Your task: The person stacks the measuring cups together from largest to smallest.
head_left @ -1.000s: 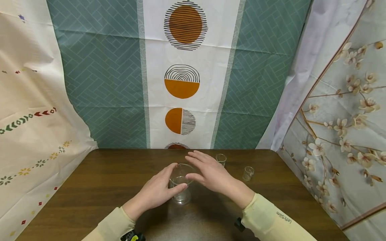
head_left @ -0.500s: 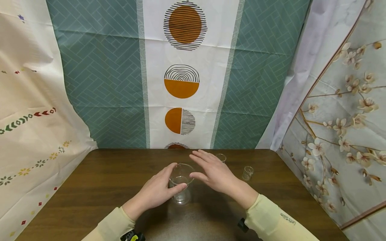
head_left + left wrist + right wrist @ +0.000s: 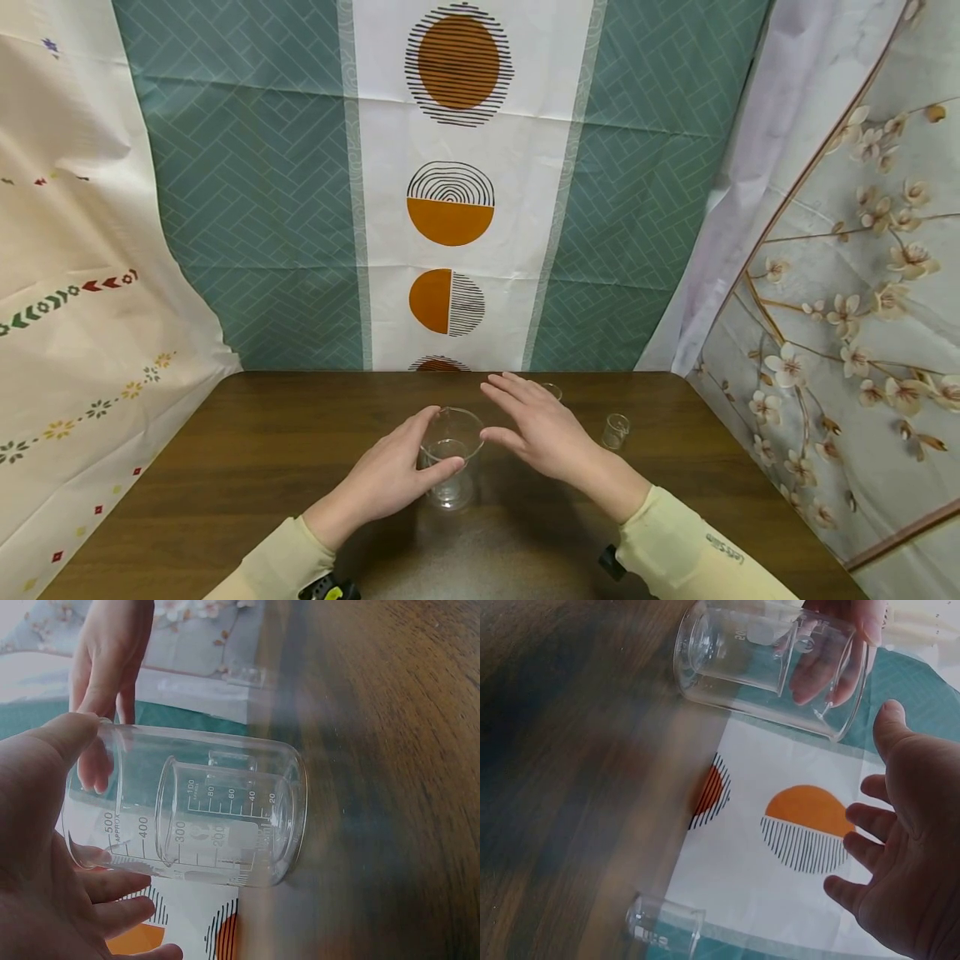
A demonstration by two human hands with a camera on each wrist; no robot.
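Observation:
A large glass beaker [image 3: 467,442] with a graduated scale stands upright on the table, and a smaller beaker [image 3: 225,814] sits inside it. My left hand [image 3: 390,471] holds the large beaker near its rim, thumb on the near side and fingers around the left. To the right of the rim, my right hand [image 3: 540,427] hovers with its fingers spread, apart from the glass and holding nothing. In the right wrist view a gap shows between its thumb and the large beaker [image 3: 780,716].
A small beaker [image 3: 616,432] stands on the dark wooden table [image 3: 225,467] to the right. Behind my right hand, another beaker [image 3: 552,389] is mostly hidden, only its rim showing. Patterned cloths [image 3: 637,208] hang around the back and sides.
My right hand has drifted to the right, away from the large beaker's rim, and now covers more of the back beaker. The left hand and the large beaker stay in place.

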